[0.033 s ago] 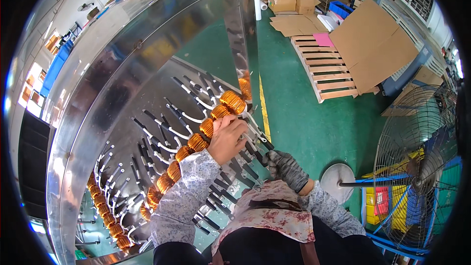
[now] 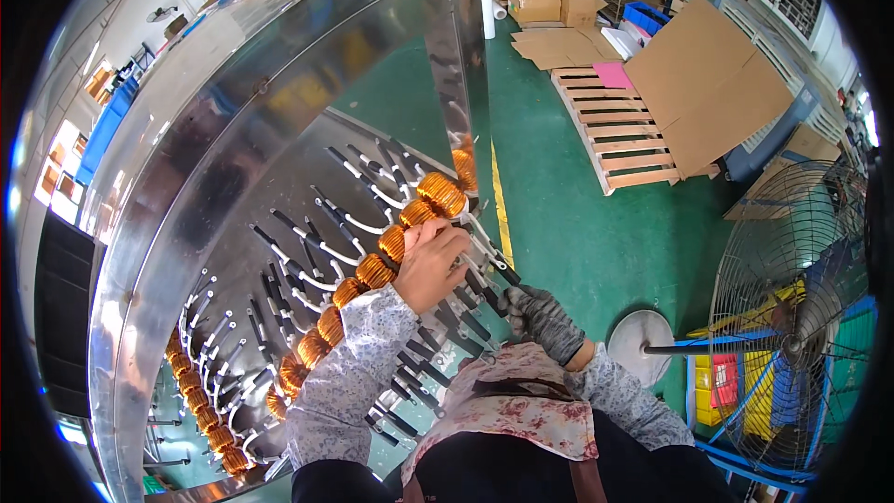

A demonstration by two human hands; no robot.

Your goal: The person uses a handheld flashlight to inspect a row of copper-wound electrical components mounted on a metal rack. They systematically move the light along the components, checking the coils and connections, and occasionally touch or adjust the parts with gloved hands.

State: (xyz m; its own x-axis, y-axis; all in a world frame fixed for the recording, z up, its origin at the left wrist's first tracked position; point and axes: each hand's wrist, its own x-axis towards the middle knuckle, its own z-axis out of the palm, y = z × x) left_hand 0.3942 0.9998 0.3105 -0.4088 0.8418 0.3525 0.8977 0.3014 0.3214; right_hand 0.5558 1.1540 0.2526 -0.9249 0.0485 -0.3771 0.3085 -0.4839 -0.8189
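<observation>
Copper-wound coils (image 2: 375, 269) stand in a row across a metal bench, with white leads (image 2: 321, 240) ending in black sleeves on both sides. My bare left hand (image 2: 434, 265) is closed over the row near its far end, fingers curled on a coil that it mostly hides. Just beyond that hand sits a larger coil (image 2: 441, 194). To the right, my right hand (image 2: 545, 321), in a grey glove, is closed around the end of a black-sleeved lead (image 2: 492, 298). Its fingertips are partly hidden from view.
A second row of coils (image 2: 196, 398) lies at the lower left. A shiny metal frame (image 2: 251, 102) rises beside and over the bench. To the right are a standing fan (image 2: 792, 345) and its round base (image 2: 641, 347). Farther off lie a wooden pallet (image 2: 619, 133) and cardboard (image 2: 712, 84).
</observation>
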